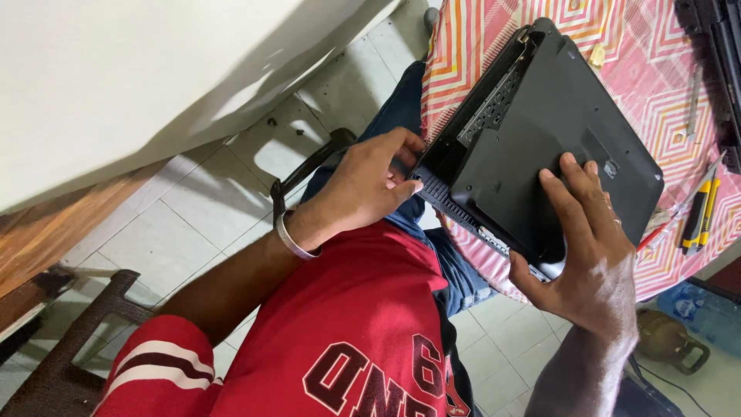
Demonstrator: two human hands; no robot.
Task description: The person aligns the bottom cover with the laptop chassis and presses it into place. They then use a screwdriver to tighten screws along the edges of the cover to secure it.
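At the tabletop's near edge, the left hand (367,185) pinches the ribbed strip along the open side of a black laptop (540,131), fingertips closed on it and partly tucked behind the edge. A metal bangle (292,238) rings that wrist. The right hand (590,255) clamps the laptop's near corner, fingers spread flat across the smooth matte base, thumb curled under and out of sight. The laptop lies underside up, overhanging the edge, and a slot gapes along its side with a perforated grey plate inside; what sits deeper is too dark to tell. Beneath it, a cloth (656,62) in pink, orange and white zigzags covers the tabletop. Further right, a yellow-and-black tool (701,212) lies on the cloth. Another dark device (722,46) is cut off by the frame's corner.
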